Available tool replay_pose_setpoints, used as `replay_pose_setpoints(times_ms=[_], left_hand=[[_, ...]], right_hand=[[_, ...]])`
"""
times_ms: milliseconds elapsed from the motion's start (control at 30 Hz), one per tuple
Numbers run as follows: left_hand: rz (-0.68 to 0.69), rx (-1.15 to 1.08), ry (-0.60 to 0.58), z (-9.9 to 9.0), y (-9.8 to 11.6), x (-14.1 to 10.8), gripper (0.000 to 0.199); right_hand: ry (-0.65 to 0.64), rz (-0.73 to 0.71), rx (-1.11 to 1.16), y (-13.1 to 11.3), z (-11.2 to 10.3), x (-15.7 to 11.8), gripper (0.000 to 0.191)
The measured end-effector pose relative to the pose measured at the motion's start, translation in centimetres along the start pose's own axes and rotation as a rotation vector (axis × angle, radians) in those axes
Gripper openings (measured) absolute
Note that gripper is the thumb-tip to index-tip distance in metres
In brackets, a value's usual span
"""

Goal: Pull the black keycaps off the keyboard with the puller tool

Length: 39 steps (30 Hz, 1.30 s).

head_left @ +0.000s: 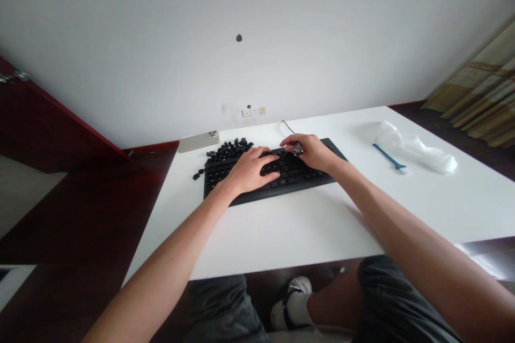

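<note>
Black keycaps [227, 151] lie heaped at the far left corner of the dark keyboard [281, 178] on the white tabletop [306, 225]. My left hand [250, 171] rests on the keys, its fingers [269, 163] spread wide. My right hand [311, 153] sits over the keyboard's far side, its fingers [287, 142] pinched narrow around a small silvery cylinder [298, 149]. Off to the right, a blue plastic tool [388, 156] lies beside crumpled clear plastic [418, 150]; a phone [199, 141] sits beyond the keycaps.
</note>
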<state>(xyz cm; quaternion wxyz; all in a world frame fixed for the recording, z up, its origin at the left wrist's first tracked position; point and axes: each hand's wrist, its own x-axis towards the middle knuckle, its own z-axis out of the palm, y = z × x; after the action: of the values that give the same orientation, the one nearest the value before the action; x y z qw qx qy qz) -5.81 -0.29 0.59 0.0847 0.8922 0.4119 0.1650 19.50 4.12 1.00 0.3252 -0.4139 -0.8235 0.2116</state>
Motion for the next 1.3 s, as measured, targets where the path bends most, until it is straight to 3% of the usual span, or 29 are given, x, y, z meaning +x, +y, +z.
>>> replay_pose_setpoints(times_ms=[400,567,633,900,1300], left_hand=[[-0.081,-0.042,0.055,1.1,0.9,0.8,0.058],[-0.111,-0.050,0.034,1.4,2.4,1.2,0.095],[-0.112,-0.037,0.019,1.4,2.8,1.2,0.100],[-0.122,-0.063,0.025,1.8,2.4,1.3,0.102],[-0.125,-0.066,0.020,2.0,2.4,1.4,0.100]], right_hand=[[-0.021,0.031,-0.100,-0.3,-0.7,0.0,0.041],[-0.033,0.017,-0.092,-0.1,-0.4,0.2,0.040],[-0.043,0.031,-0.109,-0.2,-0.4,0.3,0.040],[-0.090,0.122,-0.182,-0.4,-0.8,0.3,0.046],[-0.006,-0.030,-0.256,-0.1,0.2,0.4,0.039]])
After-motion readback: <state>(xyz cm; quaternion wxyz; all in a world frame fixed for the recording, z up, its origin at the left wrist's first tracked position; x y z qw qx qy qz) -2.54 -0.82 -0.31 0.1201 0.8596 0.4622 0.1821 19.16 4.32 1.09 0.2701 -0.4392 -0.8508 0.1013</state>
